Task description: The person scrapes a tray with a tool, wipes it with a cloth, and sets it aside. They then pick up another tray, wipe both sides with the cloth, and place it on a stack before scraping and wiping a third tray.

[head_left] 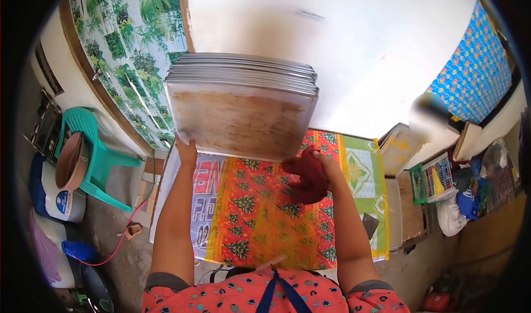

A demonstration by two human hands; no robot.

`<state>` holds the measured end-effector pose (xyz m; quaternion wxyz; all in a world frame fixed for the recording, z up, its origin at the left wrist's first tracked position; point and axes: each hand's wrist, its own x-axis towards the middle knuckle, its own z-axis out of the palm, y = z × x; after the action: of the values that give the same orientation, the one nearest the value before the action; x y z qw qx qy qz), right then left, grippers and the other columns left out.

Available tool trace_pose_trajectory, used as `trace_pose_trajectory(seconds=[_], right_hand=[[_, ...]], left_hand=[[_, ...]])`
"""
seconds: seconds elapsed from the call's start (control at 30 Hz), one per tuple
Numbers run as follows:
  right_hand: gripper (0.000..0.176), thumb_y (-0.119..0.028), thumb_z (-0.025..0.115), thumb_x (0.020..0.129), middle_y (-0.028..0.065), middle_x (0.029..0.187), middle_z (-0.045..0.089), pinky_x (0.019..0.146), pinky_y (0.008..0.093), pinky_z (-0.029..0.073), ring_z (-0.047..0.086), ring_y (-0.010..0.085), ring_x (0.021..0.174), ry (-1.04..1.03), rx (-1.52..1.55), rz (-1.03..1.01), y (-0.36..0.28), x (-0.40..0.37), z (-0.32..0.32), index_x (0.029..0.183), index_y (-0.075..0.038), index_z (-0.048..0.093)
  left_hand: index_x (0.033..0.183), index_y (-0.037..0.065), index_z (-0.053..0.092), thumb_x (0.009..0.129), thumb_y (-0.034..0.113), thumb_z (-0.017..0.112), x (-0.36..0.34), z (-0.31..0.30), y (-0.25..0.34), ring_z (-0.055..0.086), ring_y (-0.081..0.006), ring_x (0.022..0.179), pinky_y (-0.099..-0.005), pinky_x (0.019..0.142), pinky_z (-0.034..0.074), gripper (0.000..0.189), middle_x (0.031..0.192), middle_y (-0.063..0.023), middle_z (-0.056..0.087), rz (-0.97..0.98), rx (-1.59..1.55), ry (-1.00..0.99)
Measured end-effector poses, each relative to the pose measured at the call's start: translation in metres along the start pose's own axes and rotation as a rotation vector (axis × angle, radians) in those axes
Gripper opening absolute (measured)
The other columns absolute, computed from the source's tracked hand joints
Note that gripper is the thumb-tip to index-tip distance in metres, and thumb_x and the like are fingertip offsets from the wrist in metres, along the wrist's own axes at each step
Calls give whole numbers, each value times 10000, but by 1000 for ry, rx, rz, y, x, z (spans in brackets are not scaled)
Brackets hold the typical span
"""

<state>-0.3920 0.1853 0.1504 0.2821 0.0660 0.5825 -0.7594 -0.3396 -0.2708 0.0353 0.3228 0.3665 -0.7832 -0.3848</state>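
Observation:
A stack of metal baking trays stands on edge on the table, leaning back toward the white wall. Brown smears cover the bottom of the front tray. My left hand grips the front tray at its lower left corner, with the thumb on the face and the other fingers mostly hidden. In my right hand is a bunched dark red cloth, held near the tray's lower right corner above the table.
A patterned plastic cover lies on the table. At left stand a green plastic chair and a brown basin. A stained board, a green crate and bundled cloths are at right.

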Motion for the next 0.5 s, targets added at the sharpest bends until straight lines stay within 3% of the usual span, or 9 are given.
trace_pose_trajectory(seconds=[0.03,0.13,0.2,0.27,0.33,0.4,0.43,0.47,0.5], right_hand=[[415,-343,552,905,137,951,645,797,381,519,632,227,854,-71,89,71,-7,-7,-15,1121,11,549],[396,-346,498,930,116,944,639,808,381,514,621,217,869,-190,305,-98,-20,-46,-40,1122,-2,543],[403,-340,445,944,140,989,635,825,368,521,625,238,880,-535,437,-363,-8,-39,-65,1153,-4,523],[400,-323,439,941,143,1019,630,862,369,505,617,256,910,-506,525,-432,6,-57,-78,1181,-10,501],[398,-297,480,920,127,1034,623,919,386,469,595,269,961,-102,574,-295,29,-112,-77,1204,-18,476],[500,-322,565,856,161,1161,546,917,382,446,561,260,1056,-42,-2,-260,73,-128,-102,1228,-4,465],[578,-321,594,839,190,1254,472,973,400,397,496,290,1146,-33,-505,-525,95,-140,-115,1285,0,414],[665,-320,623,823,220,1347,399,1029,417,349,430,320,1236,-20,-1019,-776,107,-150,-129,1342,4,363],[711,-326,637,817,229,1381,349,1046,423,323,383,331,1268,-64,-1038,-690,103,-162,-144,1365,5,327]], left_hand=[[1413,-33,218,853,221,610,-20,-4,14,368,-410,1270,-414,1059,305,729,1352,-268,394,-18,-52,1],[1391,-26,276,862,209,604,-91,-3,48,383,-336,1283,-377,1048,318,666,1425,-223,331,126,-93,-240],[1358,-16,332,884,269,598,-160,5,81,438,-311,1216,-375,1029,334,614,1359,-214,387,102,-258,-520],[1334,23,401,906,355,572,-266,0,153,454,-284,1214,-393,991,377,568,1326,-174,449,-212,-607,-707],[1297,70,462,908,406,559,-351,18,170,510,-268,1164,-406,960,425,523,1238,-130,544,-784,-1014,-991],[1305,82,449,920,398,541,-404,18,211,536,-255,1139,-403,969,441,507,1236,-112,554,-961,-1328,-1191],[1310,88,442,926,395,532,-424,18,225,549,-248,1126,-402,973,449,500,1235,-103,558,-1053,-1485,-1287],[1299,88,455,925,381,535,-438,25,233,556,-246,1118,-405,974,449,482,1232,-102,562,-1000,-1369,-1249],[1288,87,467,924,367,538,-451,33,240,563,-244,1111,-408,975,450,464,1228,-100,565,-946,-1259,-1208]])
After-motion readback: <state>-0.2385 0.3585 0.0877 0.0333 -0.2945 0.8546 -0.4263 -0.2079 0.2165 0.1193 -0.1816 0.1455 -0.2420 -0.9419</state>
